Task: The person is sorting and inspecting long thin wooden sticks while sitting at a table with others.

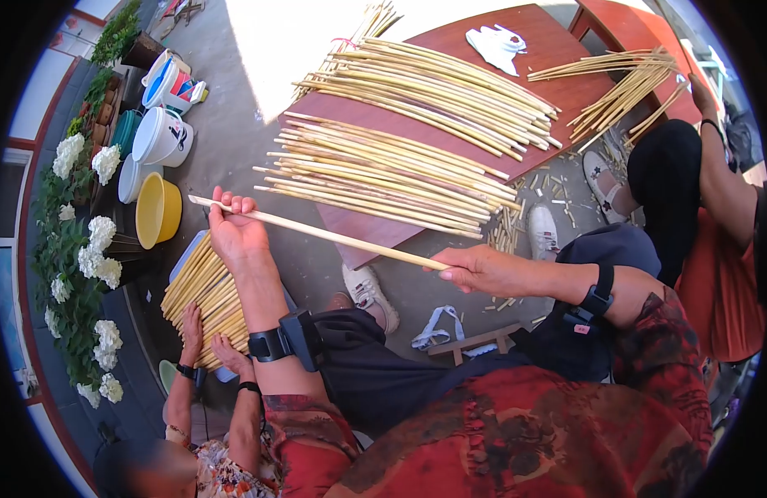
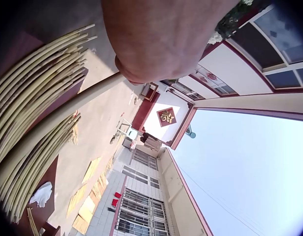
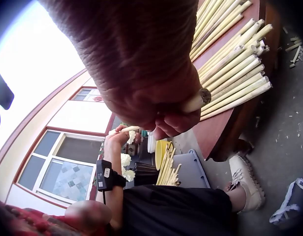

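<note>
A long pale stalk (image 1: 342, 241) spans the space between the two hands in the head view, tilted down toward the right. My left hand (image 1: 238, 236) grips it near its far left end, fingers curled over it with the palm up. At the opposite end my right hand (image 1: 480, 270) holds the stalk between thumb and curled fingers. The right wrist view shows the cut end (image 3: 205, 96) poking out of that fist. Beyond the stalk, two batches of similar stalks, a nearer one (image 1: 383, 174) and a farther one (image 1: 433, 87), lie side by side on a reddish-brown table (image 1: 358, 220).
At lower left another person's hands (image 1: 192, 332) rest on stalks in a pale tray (image 1: 192, 249). A yellow basin (image 1: 157, 212) and white buckets (image 1: 161, 137) line the left. Another person's knee (image 1: 666, 174) is at right. Cut scraps (image 1: 558, 195) litter the floor; a white cloth (image 1: 495, 46) lies on the table.
</note>
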Demonstrator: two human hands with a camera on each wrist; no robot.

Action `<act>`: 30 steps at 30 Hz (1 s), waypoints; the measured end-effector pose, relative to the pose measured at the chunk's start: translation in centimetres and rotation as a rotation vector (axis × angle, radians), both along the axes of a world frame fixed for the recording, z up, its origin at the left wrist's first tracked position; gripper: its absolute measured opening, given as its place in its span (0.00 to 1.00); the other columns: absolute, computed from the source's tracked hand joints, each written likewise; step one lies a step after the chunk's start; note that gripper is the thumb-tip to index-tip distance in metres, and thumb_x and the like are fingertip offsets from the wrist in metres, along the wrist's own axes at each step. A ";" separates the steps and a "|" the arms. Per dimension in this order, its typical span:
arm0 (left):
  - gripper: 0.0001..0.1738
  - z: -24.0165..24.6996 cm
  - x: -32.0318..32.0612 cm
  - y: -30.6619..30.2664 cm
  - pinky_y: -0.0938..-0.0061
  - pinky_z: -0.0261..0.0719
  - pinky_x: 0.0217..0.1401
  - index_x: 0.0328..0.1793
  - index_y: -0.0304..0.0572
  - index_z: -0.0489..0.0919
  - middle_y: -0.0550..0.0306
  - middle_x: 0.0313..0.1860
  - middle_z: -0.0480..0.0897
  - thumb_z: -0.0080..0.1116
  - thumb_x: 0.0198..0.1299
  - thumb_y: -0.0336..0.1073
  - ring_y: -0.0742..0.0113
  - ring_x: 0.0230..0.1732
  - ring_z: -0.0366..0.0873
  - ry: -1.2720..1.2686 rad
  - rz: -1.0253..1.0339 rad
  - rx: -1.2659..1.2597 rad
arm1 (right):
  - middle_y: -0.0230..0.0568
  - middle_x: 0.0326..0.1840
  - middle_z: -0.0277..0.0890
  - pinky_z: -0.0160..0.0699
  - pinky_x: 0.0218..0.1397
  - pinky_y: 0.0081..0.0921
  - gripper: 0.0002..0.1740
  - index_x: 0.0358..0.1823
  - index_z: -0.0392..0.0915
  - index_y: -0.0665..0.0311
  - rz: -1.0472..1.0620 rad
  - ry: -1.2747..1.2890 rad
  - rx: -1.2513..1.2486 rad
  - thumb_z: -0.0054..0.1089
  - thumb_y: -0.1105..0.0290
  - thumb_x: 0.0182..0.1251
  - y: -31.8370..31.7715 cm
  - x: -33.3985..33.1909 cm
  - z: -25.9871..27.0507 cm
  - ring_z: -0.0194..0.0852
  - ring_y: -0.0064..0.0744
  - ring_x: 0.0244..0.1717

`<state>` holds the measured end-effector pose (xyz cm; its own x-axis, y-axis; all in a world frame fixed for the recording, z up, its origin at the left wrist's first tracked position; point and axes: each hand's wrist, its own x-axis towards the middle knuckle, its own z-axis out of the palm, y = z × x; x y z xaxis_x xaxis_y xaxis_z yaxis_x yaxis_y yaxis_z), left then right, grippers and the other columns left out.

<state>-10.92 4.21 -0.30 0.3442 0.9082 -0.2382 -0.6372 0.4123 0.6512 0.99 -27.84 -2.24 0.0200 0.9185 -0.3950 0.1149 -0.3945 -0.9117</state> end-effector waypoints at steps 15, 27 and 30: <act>0.19 -1.1 4.9 -10.1 0.78 0.57 0.21 0.47 0.36 0.64 0.62 0.23 0.60 0.26 0.68 0.44 0.73 0.20 0.54 -0.011 -0.292 0.042 | 0.28 0.19 0.57 0.58 0.19 0.17 0.17 0.48 0.66 0.63 -0.122 0.239 -0.073 0.38 0.59 0.68 1.5 0.7 0.6 0.55 0.19 0.17; 0.15 -1.6 5.2 -16.1 0.72 0.71 0.28 0.45 0.34 0.65 0.59 0.24 0.67 0.36 0.66 0.41 0.70 0.24 0.66 0.004 -0.687 0.026 | 0.33 0.19 0.65 0.59 0.11 0.14 0.20 0.47 0.66 0.68 -0.310 0.719 -0.046 0.35 0.57 0.69 2.5 0.7 1.1 0.57 0.16 0.12; 0.11 -1.8 5.2 -16.4 0.72 0.75 0.29 0.41 0.36 0.67 0.58 0.24 0.71 0.42 0.64 0.39 0.70 0.24 0.70 0.046 -0.696 0.045 | 0.35 0.20 0.67 0.66 0.14 0.16 0.20 0.44 0.67 0.68 -0.296 0.709 -0.025 0.36 0.57 0.67 2.6 1.0 0.7 0.62 0.18 0.15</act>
<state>-5.75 -12.23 -2.11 0.8404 0.4890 -0.2337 -0.2059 0.6870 0.6969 2.00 -25.24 -1.50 -0.0019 0.9048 -0.4258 -0.6077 -0.3392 -0.7181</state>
